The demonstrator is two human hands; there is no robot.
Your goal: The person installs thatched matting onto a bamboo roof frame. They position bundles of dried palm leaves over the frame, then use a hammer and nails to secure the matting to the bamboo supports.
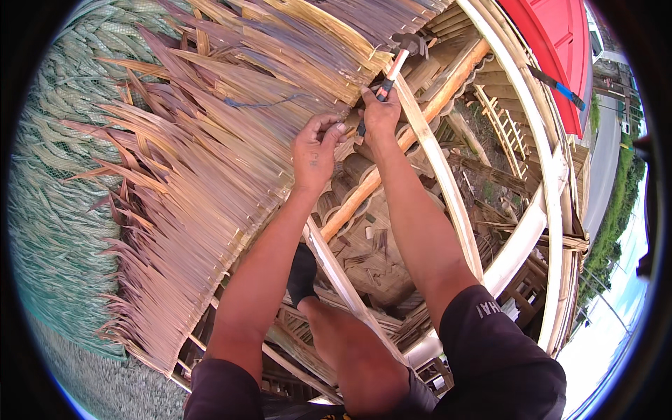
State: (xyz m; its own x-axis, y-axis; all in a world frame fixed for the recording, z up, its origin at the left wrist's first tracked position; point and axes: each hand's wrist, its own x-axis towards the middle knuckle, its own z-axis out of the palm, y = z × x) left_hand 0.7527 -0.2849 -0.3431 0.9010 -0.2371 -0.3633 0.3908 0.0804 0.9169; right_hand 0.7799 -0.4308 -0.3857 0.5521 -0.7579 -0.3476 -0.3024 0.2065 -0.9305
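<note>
My right hand [381, 115] is wrapped round the handle of a hammer [399, 66], whose dark metal head points up and away. Beside it, my left hand [313, 155] is closed in a pinch at the edge of the palm thatch [238, 147]. Whatever its fingertips hold is too small to make out. Long dry brown leaves make up the thatch, sewn along their upper edges in overlapping rows. Just right of the hammer runs a pale wooden strip [434, 147], part of the open roof frame. A thin blue string [269, 102] lies on the thatch.
Under the frame are a round pole [360, 192], loose wood scraps and a bamboo ladder-like rack [500, 126]. Curved white poles [553, 203] arch at right. A red panel [560, 49] stands at upper right, near a dark tool with a blue band [563, 91]. Green netting [63, 231] covers older thatch.
</note>
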